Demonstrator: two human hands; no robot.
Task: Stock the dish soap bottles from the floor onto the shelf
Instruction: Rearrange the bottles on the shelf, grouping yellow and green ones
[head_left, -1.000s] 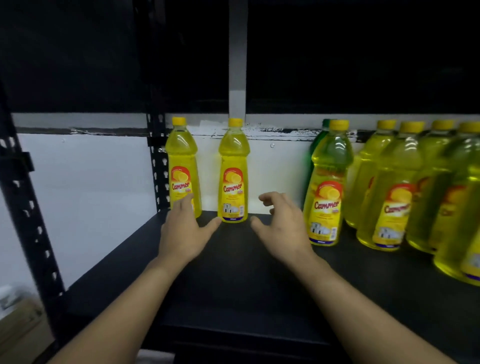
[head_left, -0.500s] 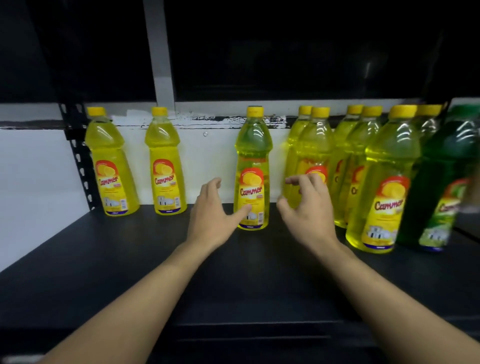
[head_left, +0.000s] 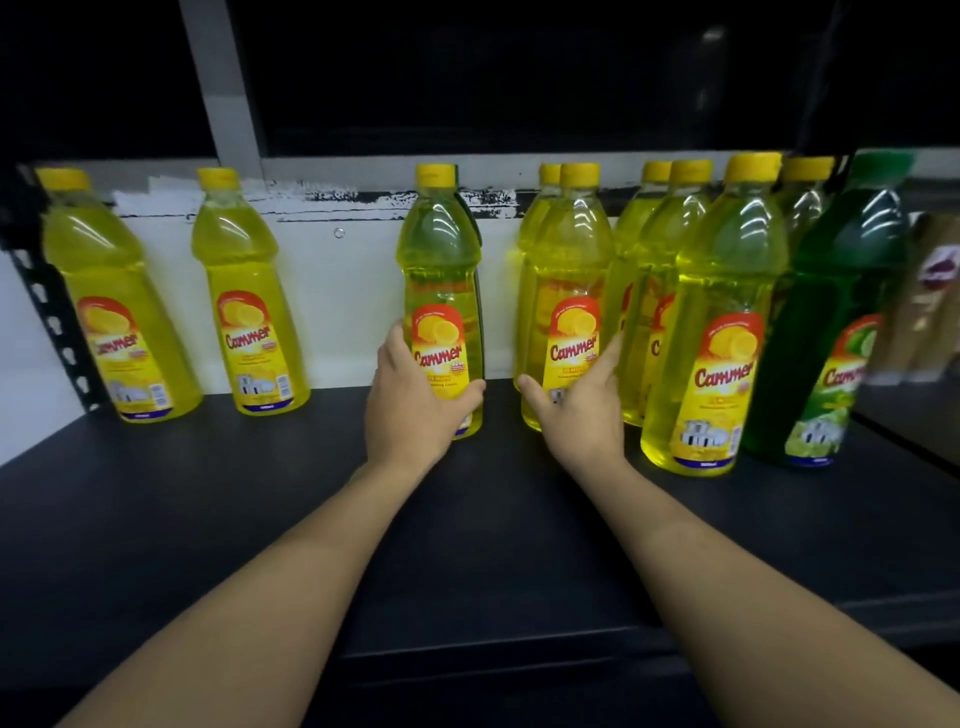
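Observation:
Yellow "Cammer" dish soap bottles stand upright on a black shelf (head_left: 260, 509). My left hand (head_left: 410, 415) is wrapped around the lower part of a lone middle bottle (head_left: 441, 260), thumb across its front. My right hand (head_left: 582, 421) holds the base of the neighbouring yellow bottle (head_left: 571, 249), thumb on its left side and fingers up its right side. Behind the middle bottle a dark green bottle shows only as a thin edge.
Two more yellow bottles (head_left: 109, 322) (head_left: 244, 312) stand at the far left against the white wall. Several yellow bottles (head_left: 722, 322) and a green one (head_left: 841, 322) crowd the right. A black perforated upright (head_left: 47, 322) frames the left corner.
Both hands have reached forward from open above the shelf and closed on the two bottles. The view has shifted right, away from the two left bottles.

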